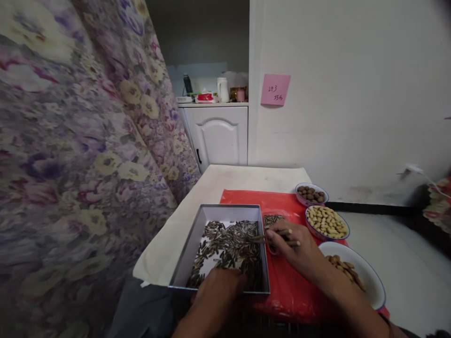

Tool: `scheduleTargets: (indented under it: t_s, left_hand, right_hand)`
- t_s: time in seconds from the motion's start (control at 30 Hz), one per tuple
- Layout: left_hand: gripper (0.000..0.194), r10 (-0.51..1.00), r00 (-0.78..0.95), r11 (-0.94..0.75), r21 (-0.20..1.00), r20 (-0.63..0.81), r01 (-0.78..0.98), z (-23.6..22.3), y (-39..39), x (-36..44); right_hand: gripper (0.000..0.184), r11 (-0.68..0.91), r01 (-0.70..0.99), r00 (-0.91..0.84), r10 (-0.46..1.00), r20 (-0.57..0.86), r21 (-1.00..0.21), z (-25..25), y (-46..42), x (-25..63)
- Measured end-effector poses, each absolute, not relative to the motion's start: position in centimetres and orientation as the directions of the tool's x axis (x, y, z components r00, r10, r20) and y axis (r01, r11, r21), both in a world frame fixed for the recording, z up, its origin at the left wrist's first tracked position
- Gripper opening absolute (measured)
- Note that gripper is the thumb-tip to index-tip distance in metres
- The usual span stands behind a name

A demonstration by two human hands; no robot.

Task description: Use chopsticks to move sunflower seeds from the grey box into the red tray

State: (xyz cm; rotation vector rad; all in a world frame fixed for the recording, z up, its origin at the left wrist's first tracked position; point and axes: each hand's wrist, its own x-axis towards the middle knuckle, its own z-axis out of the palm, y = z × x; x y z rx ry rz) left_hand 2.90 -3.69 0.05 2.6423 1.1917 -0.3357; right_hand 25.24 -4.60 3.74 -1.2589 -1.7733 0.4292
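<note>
A shallow grey-white box (203, 213) stands on the table with striped sunflower seeds (232, 239) spread over its white bottom. My right hand (291, 241) is closed around a pair of wooden chopsticks (294, 243); their tips reach over the box's right wall among the seeds. Beneath that hand, partly hidden, is a small dish of more sunflower seeds (272, 219). My left hand (223, 285) is over the front edge of the box, its back toward me. Its fingers point down toward the seeds and are mostly hidden.
On the right, a bowl of round brown nuts (309, 193), a bowl of peanuts (327, 222) and a larger white bowl (373, 281) holding brown-shelled nuts form a row. Red plastic sheeting (243, 197) covers part of the cream tablecloth (169, 244). A floral curtain (88, 155) hangs at left.
</note>
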Motion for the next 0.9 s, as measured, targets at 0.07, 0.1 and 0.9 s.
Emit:
scheduleTargets:
  t_s: [0.07,0.1,0.9]
  left_hand:
    - [0.017,0.699,0.653,-0.655,0.107,-0.29,0.748,0.0,-3.7,2.9]
    - [0.017,0.697,0.657,-0.658,0.108,-0.289,0.746,-0.1,-3.7,2.8]
    - [0.021,0.693,0.653,-0.659,0.1,-0.305,0.745,0.0,-3.6,2.9]
  right_hand:
    - [0.021,0.427,0.579,-0.103,0.883,0.457,-0.695,3.1,-4.4,24.8]
    - [0.02,0.434,0.583,-0.112,0.88,0.461,-0.687,2.9,-4.3,24.6]
    - [0.018,0.449,0.578,-0.152,0.88,0.45,-0.681,1.5,-3.7,24.0]
